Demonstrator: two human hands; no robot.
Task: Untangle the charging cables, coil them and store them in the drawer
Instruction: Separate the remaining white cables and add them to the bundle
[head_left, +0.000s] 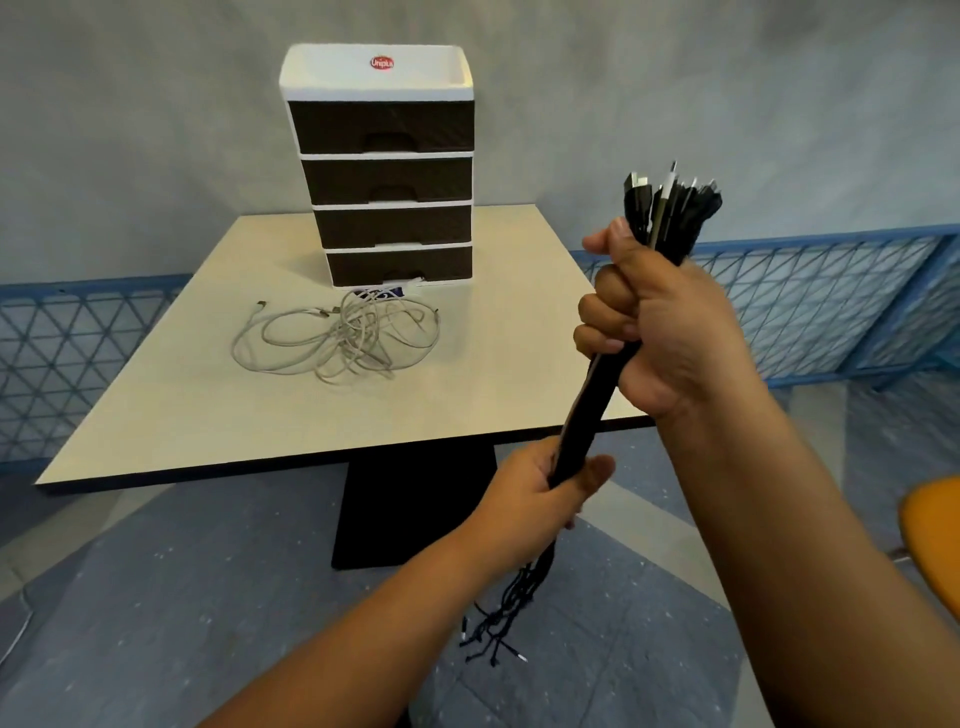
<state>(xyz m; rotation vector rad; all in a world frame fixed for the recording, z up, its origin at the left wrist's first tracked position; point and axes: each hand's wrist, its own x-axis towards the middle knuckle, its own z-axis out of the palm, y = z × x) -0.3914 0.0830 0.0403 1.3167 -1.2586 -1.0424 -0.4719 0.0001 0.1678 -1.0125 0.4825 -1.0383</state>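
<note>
Gripping a thick bundle of black charging cables (597, 400) with both hands, I hold it slanted in the right half of the frame, in front of the desk's near right corner. My right hand (670, 332) is wrapped around the bundle near its top, fingers (605, 306) curled tight and thumb up, with the plug ends (670, 202) fanning out just above it. My left hand (540, 493) grips the same bundle lower down, at lower centre, its fingers closed round the cords. Below that hand the loose tails (498, 623) hang toward the floor and spread apart.

On the desk (156, 405), at centre left, a tangle of white cables (337, 338) lies in loose loops. Just behind it stands a drawer unit (384, 171) with four dark drawers in a white frame and a red sticker on top; a white cable end touches its bottom drawer (400, 265). A blue lattice fence (810, 306) runs behind the desk, and an orange seat edge (930, 540) shows at the right edge.
</note>
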